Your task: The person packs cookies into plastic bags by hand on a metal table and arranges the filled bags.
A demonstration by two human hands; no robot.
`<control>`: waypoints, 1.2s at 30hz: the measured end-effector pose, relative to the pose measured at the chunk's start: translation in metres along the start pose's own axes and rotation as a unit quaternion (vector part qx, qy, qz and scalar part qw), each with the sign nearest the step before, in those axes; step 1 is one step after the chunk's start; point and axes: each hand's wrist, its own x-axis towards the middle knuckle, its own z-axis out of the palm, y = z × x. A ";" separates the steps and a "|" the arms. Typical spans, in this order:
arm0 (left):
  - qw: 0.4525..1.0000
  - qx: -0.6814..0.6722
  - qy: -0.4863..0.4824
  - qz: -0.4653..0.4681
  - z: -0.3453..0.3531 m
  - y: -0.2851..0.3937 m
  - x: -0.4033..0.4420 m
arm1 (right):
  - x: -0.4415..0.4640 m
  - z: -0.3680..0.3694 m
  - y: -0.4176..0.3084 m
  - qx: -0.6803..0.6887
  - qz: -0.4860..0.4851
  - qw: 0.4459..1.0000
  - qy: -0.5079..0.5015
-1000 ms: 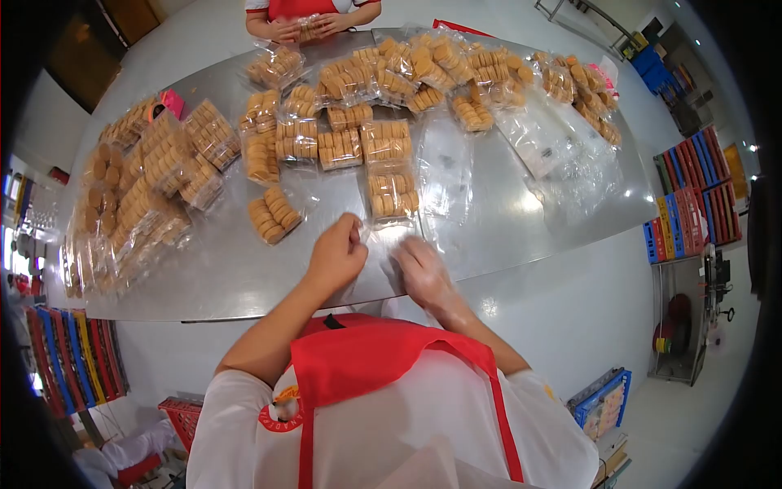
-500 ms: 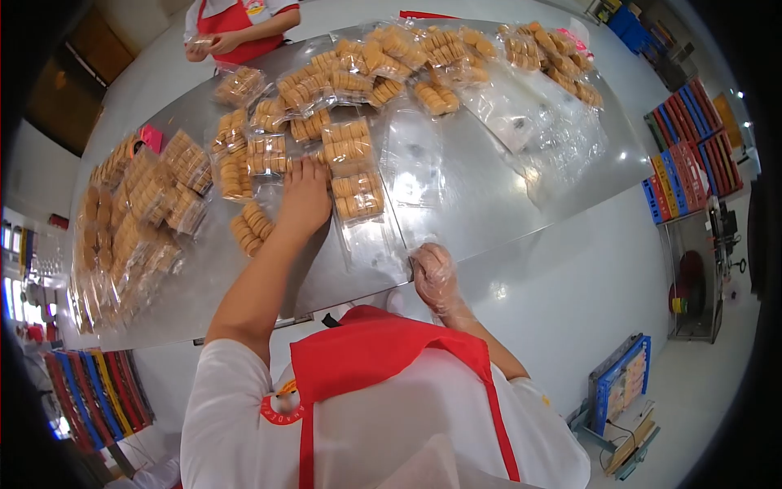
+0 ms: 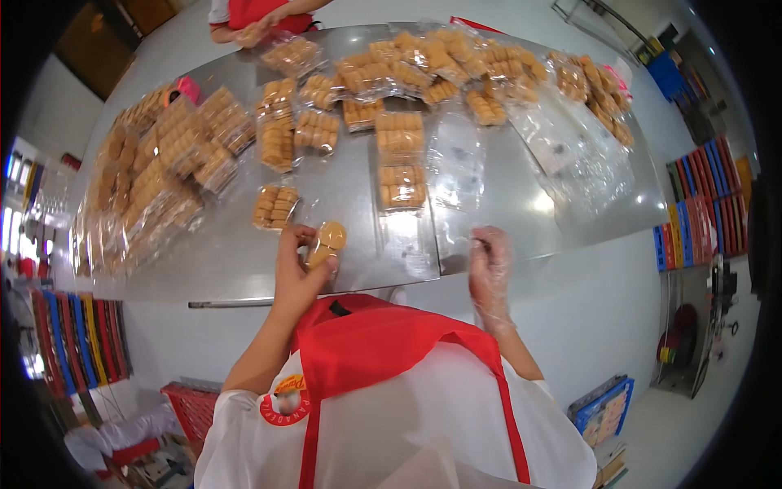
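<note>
My bare left hand grips a pack of round cookies at the front of the metal table, the flat faces of two cookies turned up. Just beyond that hand lies another cookie pack. My right hand, in a clear plastic glove, is closed with its fingers pinched together near the table's front edge; what they hold, if anything, I cannot make out. Between my hands, two cookie packs lie in a column over clear plastic bags. More flat clear bags lie to their right.
A large heap of bagged cookies covers the table's left end. More packs line the far side. Loose clear bags are spread at the right. Across the table, a person in a red apron handles a pack. Stacked coloured crates stand right.
My left hand has drawn back from the middle packs to the table's front, now with a cookie pack in it. My right hand stays near the edge. The view has shifted.
</note>
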 end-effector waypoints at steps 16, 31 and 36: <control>0.789 -0.563 -0.179 -0.170 0.018 0.040 0.014 | 0.040 0.074 -0.105 0.417 0.456 0.745 -0.252; 0.865 -0.434 -0.098 -0.231 0.031 0.060 0.006 | 0.042 0.049 -0.112 0.324 0.482 0.761 -0.290; 0.840 -0.428 -0.117 -0.312 0.021 0.063 0.001 | 0.035 0.043 -0.115 0.284 0.514 0.751 -0.300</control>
